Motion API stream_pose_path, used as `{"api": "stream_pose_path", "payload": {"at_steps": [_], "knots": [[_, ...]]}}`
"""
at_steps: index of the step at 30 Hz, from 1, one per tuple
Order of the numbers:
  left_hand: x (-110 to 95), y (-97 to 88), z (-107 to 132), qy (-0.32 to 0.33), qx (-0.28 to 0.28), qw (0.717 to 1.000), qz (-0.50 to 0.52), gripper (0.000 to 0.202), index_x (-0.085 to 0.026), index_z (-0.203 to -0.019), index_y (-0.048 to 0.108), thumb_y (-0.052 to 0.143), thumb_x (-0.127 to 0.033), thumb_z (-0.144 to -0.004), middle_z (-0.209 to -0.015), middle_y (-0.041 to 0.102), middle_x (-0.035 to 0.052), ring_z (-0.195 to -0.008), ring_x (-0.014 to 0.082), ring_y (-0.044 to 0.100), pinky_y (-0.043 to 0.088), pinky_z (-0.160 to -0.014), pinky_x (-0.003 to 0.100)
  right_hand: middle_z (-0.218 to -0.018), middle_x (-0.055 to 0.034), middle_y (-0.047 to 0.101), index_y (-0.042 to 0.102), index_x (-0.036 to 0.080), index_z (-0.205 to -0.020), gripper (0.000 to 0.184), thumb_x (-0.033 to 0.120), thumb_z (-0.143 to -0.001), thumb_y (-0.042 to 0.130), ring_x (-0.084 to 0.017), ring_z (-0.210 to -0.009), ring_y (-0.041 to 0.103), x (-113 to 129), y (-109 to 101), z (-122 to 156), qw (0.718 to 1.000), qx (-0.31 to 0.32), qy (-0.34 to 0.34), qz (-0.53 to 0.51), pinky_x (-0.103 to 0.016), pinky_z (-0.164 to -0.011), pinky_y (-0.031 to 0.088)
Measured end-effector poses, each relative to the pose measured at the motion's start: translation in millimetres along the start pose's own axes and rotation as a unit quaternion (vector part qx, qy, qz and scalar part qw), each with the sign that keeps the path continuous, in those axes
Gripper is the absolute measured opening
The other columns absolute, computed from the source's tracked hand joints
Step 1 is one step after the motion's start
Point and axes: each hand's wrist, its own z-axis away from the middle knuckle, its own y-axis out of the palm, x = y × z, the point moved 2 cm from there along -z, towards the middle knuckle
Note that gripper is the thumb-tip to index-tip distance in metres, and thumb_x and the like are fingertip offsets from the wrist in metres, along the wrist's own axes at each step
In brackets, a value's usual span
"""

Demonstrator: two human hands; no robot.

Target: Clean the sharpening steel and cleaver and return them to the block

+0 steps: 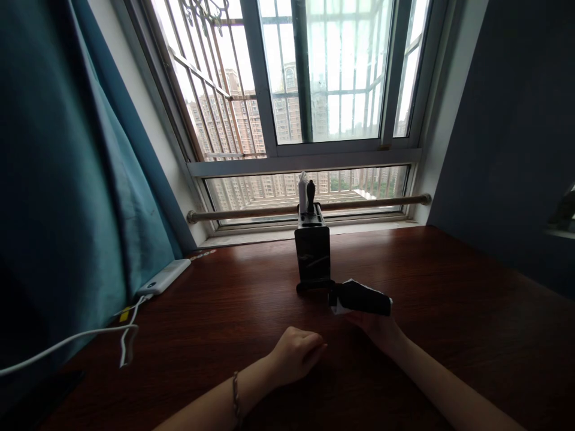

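My left hand (297,357), a bracelet at its wrist, rests on the wooden table with its fingers curled into a loose fist, and nothing shows in it. Fingers closed from below, my right hand (380,328) holds a long black object with white edges (362,298); I cannot tell its exact kind. The object's left end comes close to the foot of a black holder that looks like a knife block (313,254); whether they touch is unclear. Two handles stand upright in the holder's top: a black handle (311,196) and a pale wrapped one (302,190).
A white power strip (165,276) with white cables (72,342) lies at the table's left edge, beside a blue curtain (103,149). Behind the table (242,281) are a horizontal rail (251,213) and a barred window. A dark wall (507,149) rises at the right.
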Motion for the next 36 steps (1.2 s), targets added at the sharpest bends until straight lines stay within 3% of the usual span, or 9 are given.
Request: {"api": "stream_pose_path", "payload": {"at_steps": [11, 15, 20, 23, 26, 29, 31, 33, 36], "knots": [[1.7, 2.3, 1.9, -0.006, 0.002, 1.0, 0.005, 0.016, -0.017, -0.075, 0.049, 0.041, -0.02, -0.088, -0.06, 0.055, 0.0009, -0.049, 0.0093, 0.047, 0.03, -0.049, 0.023, -0.098, -0.0115, 0.066, 0.069, 0.017, -0.09, 0.038, 0.048, -0.068, 0.07, -0.028, -0.09, 0.061, -2.5, -3.1, -0.1, 0.999, 0.032, -0.01, 0.002, -0.044, -0.087, 0.041], [2.5, 3.0, 1.4, -0.016, 0.005, 1.0, 0.018, 0.016, -0.016, -0.076, 0.051, 0.042, -0.021, -0.088, -0.059, 0.055, 0.0011, -0.05, 0.0095, 0.046, 0.029, -0.049, 0.024, -0.094, -0.0111, 0.066, 0.068, 0.018, -0.09, 0.042, 0.05, -0.064, 0.073, -0.028, -0.087, 0.061, 2.0, 2.7, 2.1, 1.0, 0.007, -0.019, 0.014, -0.042, -0.081, 0.044], [3.4, -2.4, -0.5, -0.094, -0.025, 0.993, 0.069, 0.021, -0.015, -0.073, 0.054, 0.043, -0.025, -0.089, -0.059, 0.054, 0.0011, -0.051, 0.0088, 0.046, 0.03, -0.05, 0.022, -0.098, -0.0089, 0.065, 0.065, 0.021, -0.096, 0.038, 0.048, -0.07, 0.069, -0.028, -0.092, 0.059, 14.3, 15.5, 7.4, 0.998, -0.004, -0.052, 0.021, -0.044, -0.078, 0.047], [3.6, -24.3, -5.5, -0.179, -0.08, 0.972, 0.132, 0.03, -0.015, -0.065, 0.053, 0.044, -0.031, -0.089, -0.052, 0.049, -0.0008, -0.047, 0.0078, 0.042, 0.03, -0.047, 0.021, -0.096, -0.0081, 0.065, 0.065, 0.022, -0.095, 0.035, 0.045, -0.069, 0.071, -0.028, -0.091, 0.059, 13.7, 11.4, 6.0, 0.999, -0.016, -0.048, 0.013, -0.044, -0.08, 0.047], [7.8, -64.9, -20.5, -0.239, -0.194, 0.931, 0.198, 0.029, -0.015, -0.07, 0.056, 0.046, -0.035, -0.088, -0.046, 0.047, -0.0029, -0.043, 0.0082, 0.041, 0.032, -0.046, 0.021, -0.098, -0.0078, 0.065, 0.064, 0.023, -0.097, 0.039, 0.047, -0.067, 0.073, -0.029, -0.094, 0.059, 10.2, 4.7, 3.0, 0.999, -0.015, -0.035, 0.006, -0.045, -0.082, 0.046], [22.6, -114.1, -52.3, -0.234, -0.345, 0.877, 0.239, 0.021, -0.015, -0.079, 0.058, 0.05, -0.033, -0.086, -0.05, 0.051, -0.0025, -0.047, 0.0103, 0.046, 0.037, -0.048, 0.022, -0.105, -0.0099, 0.064, 0.063, 0.022, -0.103, 0.044, 0.049, -0.069, 0.071, -0.031, -0.098, 0.058, 8.7, 3.2, 1.4, 0.999, 0.019, -0.021, 0.025, -0.047, -0.086, 0.043], [40.9, -142.8, -83.7, -0.212, -0.41, 0.851, 0.251, 0.015, -0.015, -0.089, 0.059, 0.055, -0.027, -0.081, -0.061, 0.057, -0.0002, -0.055, 0.0122, 0.053, 0.041, -0.052, 0.024, -0.106, -0.0103, 0.063, 0.063, 0.022, -0.104, 0.045, 0.048, -0.068, 0.071, -0.031, -0.098, 0.058, 8.3, 2.1, 0.7, 0.999, 0.023, -0.02, 0.029, -0.048, -0.087, 0.043], [65.8, -164.0, -119.7, -0.2, -0.445, 0.829, 0.273, 0.016, -0.014, -0.093, 0.057, 0.058, -0.018, -0.078, -0.076, 0.061, 0.0047, -0.071, 0.0156, 0.058, 0.046, -0.065, 0.029, -0.103, -0.0091, 0.064, 0.063, 0.022, -0.101, 0.044, 0.046, -0.066, 0.073, -0.03, -0.097, 0.058, 7.6, -0.6, -0.6, 0.999, 0.01, -0.023, 0.02, -0.047, -0.086, 0.043], [106.5, -179.0, -171.6, -0.23, -0.426, 0.829, 0.28, 0.027, -0.012, -0.095, 0.056, 0.065, -0.007, -0.07, -0.087, 0.06, 0.0062, -0.082, 0.0156, 0.056, 0.046, -0.074, 0.031, -0.101, -0.0081, 0.065, 0.064, 0.023, -0.1, 0.043, 0.046, -0.066, 0.074, -0.029, -0.096, 0.058, 5.1, -5.7, -3.3, 1.0, 0.008, -0.022, 0.009, -0.045, -0.085, 0.044]]}}
